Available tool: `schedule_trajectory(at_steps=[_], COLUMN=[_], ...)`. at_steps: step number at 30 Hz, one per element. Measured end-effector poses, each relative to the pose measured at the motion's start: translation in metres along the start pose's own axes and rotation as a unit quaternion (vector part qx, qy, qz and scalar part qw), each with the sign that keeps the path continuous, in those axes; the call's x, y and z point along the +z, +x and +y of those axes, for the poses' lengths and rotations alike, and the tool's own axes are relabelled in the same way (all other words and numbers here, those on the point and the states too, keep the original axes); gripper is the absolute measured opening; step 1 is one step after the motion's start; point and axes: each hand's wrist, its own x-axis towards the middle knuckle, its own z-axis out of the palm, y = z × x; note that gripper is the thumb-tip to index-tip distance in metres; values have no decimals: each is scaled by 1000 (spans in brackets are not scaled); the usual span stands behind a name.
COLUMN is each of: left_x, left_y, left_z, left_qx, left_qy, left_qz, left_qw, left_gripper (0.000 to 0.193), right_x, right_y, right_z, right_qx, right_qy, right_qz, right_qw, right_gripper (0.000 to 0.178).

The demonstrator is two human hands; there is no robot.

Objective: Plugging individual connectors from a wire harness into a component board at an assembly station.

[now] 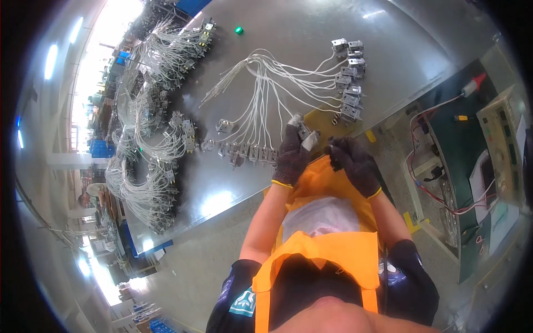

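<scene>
My left hand [291,155], in a dark glove with a yellow cuff, is closed around a small grey metal fitting [302,130] with a white cable, at the table's near edge. A whitish piece [311,140] sticks out at the fitting's lower end. Just to the right, my gloved right hand [355,162] has its fingers curled together. Whatever they hold, if anything, is hidden. Beyond my hands, white cables [261,83] fan out from a bundle. They end in a row of metal fittings [255,154] at left and a stacked column of fittings [351,83] at right.
Heaps of similar cabled fittings [147,183] cover the left of the metal table [222,186]. A small green object [239,30] lies at the far side. To the right, a dark green bench [444,139] carries a test instrument [502,127], red and white leads, and scissors [479,242].
</scene>
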Motion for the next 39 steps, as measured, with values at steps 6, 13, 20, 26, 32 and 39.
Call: schedule_trajectory(at_steps=[6, 13, 20, 26, 32, 39], left_x=[0, 2, 8, 7, 8, 10], left_y=[6, 8, 12, 10, 9, 11], left_z=[-12, -11, -14, -4, 13, 2], left_qx=[-48, 89, -50, 176, 73, 27], left_qy=[-188, -16, -173, 82, -47, 35], left_qz=[-25, 20, 9, 54, 42, 55], left_qw=[981, 996, 984, 980, 995, 998], left_gripper=[50, 45, 53, 39, 39, 43], right_x=[31, 38, 43, 37, 32, 21], right_y=[12, 6, 1, 3, 9, 19], right_z=[19, 25, 27, 38, 44, 19], right_qx=[-57, -340, -53, -40, -126, -384], right_qy=[-267, -250, -77, -10, -194, -614], right_qz=[-38, 44, 62, 88, 40, -62], right_qw=[961, 905, 994, 995, 972, 686], right_gripper=[21, 25, 27, 25, 26, 15])
